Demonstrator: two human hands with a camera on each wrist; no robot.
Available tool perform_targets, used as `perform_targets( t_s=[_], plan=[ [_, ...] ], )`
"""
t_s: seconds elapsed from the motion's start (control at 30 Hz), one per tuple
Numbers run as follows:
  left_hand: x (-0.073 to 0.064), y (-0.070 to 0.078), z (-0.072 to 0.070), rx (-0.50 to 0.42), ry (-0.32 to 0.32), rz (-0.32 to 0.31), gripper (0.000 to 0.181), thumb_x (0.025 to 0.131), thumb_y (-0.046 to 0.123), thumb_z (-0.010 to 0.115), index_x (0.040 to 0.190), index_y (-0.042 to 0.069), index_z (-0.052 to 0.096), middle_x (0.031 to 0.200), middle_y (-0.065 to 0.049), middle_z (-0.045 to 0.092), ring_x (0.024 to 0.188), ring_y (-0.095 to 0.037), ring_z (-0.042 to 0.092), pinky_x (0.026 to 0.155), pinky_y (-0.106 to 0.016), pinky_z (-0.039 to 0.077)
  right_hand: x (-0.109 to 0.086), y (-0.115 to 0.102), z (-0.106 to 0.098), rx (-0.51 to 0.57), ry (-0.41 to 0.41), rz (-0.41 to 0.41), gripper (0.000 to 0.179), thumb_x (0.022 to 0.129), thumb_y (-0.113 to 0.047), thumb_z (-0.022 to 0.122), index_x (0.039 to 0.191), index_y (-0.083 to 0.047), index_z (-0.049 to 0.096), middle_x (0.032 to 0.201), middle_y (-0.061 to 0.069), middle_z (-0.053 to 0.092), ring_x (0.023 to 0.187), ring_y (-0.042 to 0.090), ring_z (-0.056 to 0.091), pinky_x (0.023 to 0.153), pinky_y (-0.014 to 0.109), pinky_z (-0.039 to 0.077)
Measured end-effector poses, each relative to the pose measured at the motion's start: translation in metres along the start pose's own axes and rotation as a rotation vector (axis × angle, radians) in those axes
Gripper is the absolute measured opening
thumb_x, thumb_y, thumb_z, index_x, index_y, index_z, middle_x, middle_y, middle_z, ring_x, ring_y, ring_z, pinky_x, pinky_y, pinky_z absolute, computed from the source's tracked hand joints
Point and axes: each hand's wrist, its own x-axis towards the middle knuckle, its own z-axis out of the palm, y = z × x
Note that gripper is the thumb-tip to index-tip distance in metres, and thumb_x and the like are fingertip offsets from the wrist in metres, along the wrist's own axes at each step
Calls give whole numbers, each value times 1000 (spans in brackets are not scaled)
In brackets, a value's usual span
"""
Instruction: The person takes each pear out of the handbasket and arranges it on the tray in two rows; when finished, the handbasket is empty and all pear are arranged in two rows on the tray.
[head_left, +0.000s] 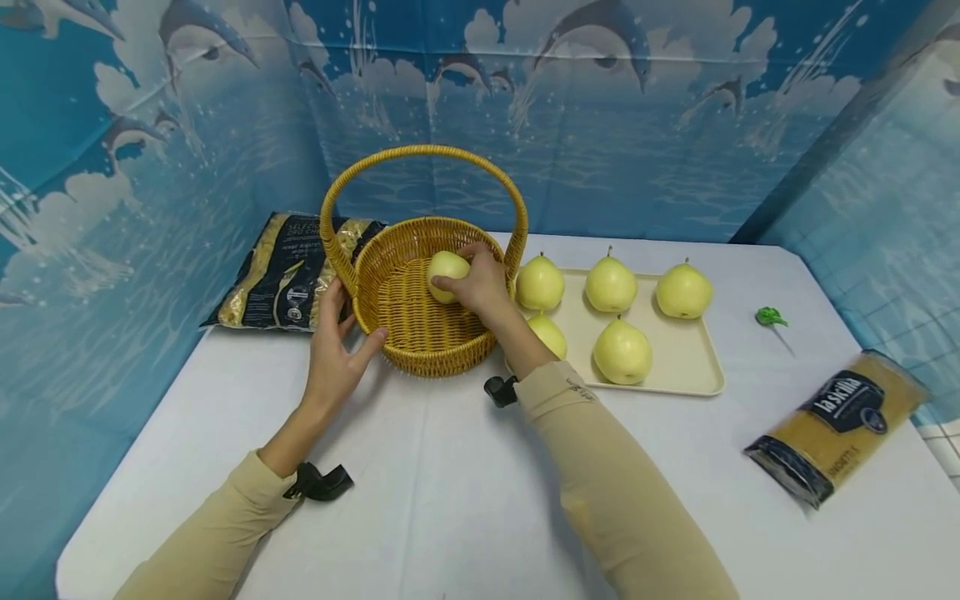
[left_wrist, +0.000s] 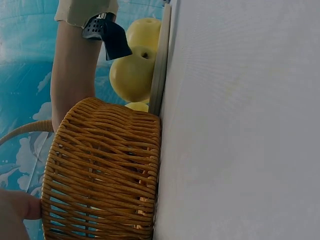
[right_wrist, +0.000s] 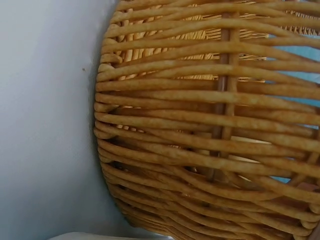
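A round wicker basket [head_left: 405,308] with a tall arched handle stands on the white table. My right hand [head_left: 480,287] reaches in over its near right rim and holds a pale yellow-green pear [head_left: 444,283] low inside. At the basket's left side, my left hand [head_left: 333,354] grips the rim, thumb on the near edge and fingers along the outer wall. In the left wrist view the thumb of the left hand [left_wrist: 22,207] meets the rim. Basket weave [right_wrist: 200,120] fills most of the right wrist view, hiding the right hand's grip there.
Right of the basket, a cream tray [head_left: 686,362] bears several pears [head_left: 622,352]. A black and gold bag [head_left: 288,275] lies behind the left hand. Farther right are a small green item [head_left: 769,316] and a spaghetti packet [head_left: 843,425]. A dolphin-print curtain [head_left: 600,167] encloses the table.
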Motion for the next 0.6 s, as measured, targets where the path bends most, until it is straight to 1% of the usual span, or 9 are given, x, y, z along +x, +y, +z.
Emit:
perform_targets(
  t_s=[0.13,0.27,0.33,0.47,0.6],
  plan=[
    [0,0,1,1,0,-2,91,98,9,72,170,17,16,175,-8,22,162,-25,23,127,-59,33,-1,0,0,-69,-31,-18,69,92,-30,84,147,-3,53,145,17,57,137,39,50,107,50,53],
    [0,0,2,12,-9,-6,92,98,10,72,170,18,16,175,-6,21,162,-24,22,127,-57,33,-4,1,-3,-138,-35,-40,69,89,-33,86,144,-4,59,142,15,61,136,40,50,107,49,53],
    [0,0,3,20,-12,-5,93,97,8,73,170,18,16,175,-6,21,162,-24,23,127,-56,34,-7,0,-4,-146,-25,-56,67,88,-33,87,142,-4,61,140,14,63,132,38,54,104,47,55],
    [0,1,2,40,-10,-5,95,96,6,74,170,18,16,175,-6,22,161,-24,23,127,-55,35,-13,-2,-5,-151,3,-121,63,88,-32,87,140,-6,63,134,12,67,121,34,62,97,45,58],
    [-1,1,1,49,-8,-6,95,97,8,75,170,18,16,175,-6,22,161,-24,23,127,-55,35,-21,-6,-8,-129,28,-173,63,86,-32,87,139,-6,63,133,11,68,120,33,60,96,45,57]
  ],
)
